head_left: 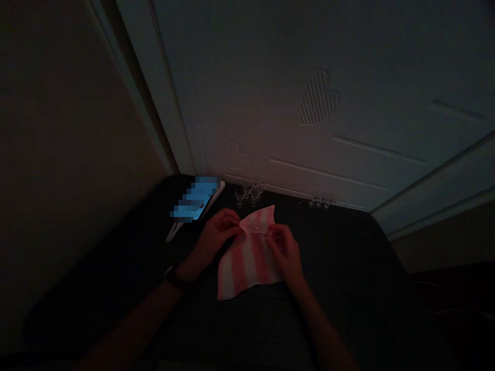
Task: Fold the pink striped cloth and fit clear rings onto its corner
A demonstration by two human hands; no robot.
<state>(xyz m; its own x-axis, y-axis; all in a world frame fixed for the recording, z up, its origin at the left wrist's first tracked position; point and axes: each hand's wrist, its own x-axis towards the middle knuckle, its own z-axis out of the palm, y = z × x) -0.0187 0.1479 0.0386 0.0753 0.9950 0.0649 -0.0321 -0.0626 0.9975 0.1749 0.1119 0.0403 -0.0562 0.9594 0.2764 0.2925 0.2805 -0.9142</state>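
Observation:
A pink-and-white striped cloth (249, 263) lies on the dark table between my hands, one corner lifted. My left hand (222, 229) pinches the cloth's upper left edge, its fingers closed. On the cloth is a small clear glass (255, 226), tilted on its side. My right hand (284, 245) has its fingers closed around the glass's right end, at what looks like its stem. The dim light leaves the fingertips and the glass's outline hard to make out.
Several small stemmed glasses (249, 195) stand behind the cloth. More small glasses (320, 202) sit farther right by the pale panel (294, 139) with raised hearts. A lit phone (195, 200) lies at the left on a light object. The dark table (340, 288) has rounded corners.

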